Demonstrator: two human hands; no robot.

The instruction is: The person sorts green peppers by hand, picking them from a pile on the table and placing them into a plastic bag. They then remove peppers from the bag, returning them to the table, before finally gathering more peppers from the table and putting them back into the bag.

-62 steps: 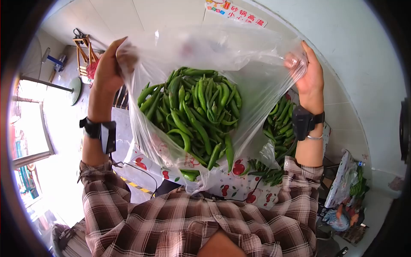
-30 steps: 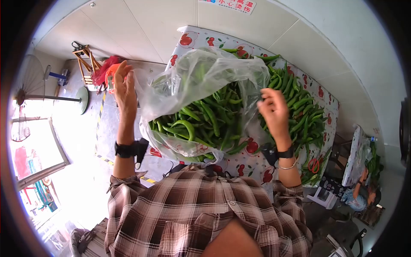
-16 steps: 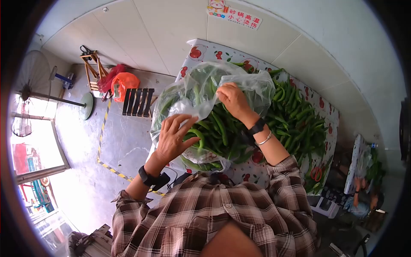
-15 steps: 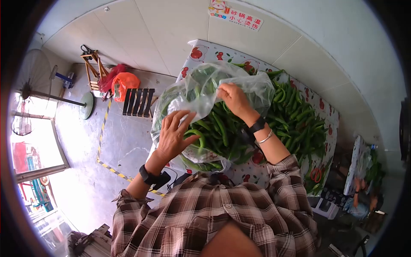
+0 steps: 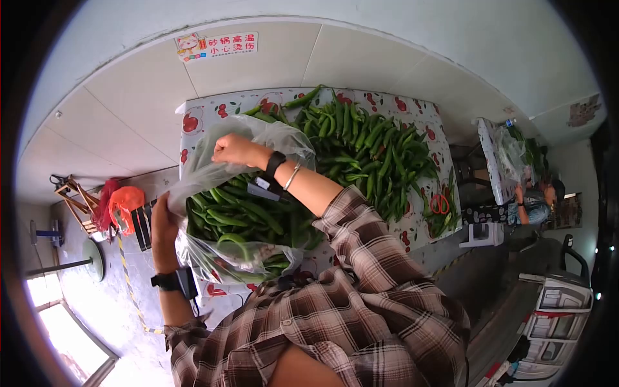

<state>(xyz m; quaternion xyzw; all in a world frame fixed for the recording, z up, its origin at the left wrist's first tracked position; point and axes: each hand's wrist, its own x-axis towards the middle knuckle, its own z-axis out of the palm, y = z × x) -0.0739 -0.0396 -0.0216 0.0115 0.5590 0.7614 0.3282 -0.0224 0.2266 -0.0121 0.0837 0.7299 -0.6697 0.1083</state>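
Note:
A clear plastic bag (image 5: pixel 209 171) stands on the table with its mouth spread, holding a heap of long green peppers (image 5: pixel 232 209). My right hand (image 5: pixel 235 151) is closed on the bag's rim at the far side, its forearm crossing over the peppers. At the bag's left edge, my left hand (image 5: pixel 165 226) grips the plastic; its fingers are partly hidden. A dark band with a small box sits on each wrist. Right of the bag, a large pile of loose green peppers (image 5: pixel 380 151) covers much of the fruit-patterned tablecloth (image 5: pixel 419 119).
Red-handled scissors (image 5: pixel 440 204) lie at the table's right end. On the floor at left are an orange bag (image 5: pixel 127 201) and a folding wooden stand (image 5: pixel 77 203). A white stool (image 5: pixel 483 234) and another person (image 5: pixel 534 208) at a second table are to the right.
My view has turned rightward. My right hand has moved left across the bag with its rim, my left hand has gone to the bag's outer left edge, and the mouth is wider.

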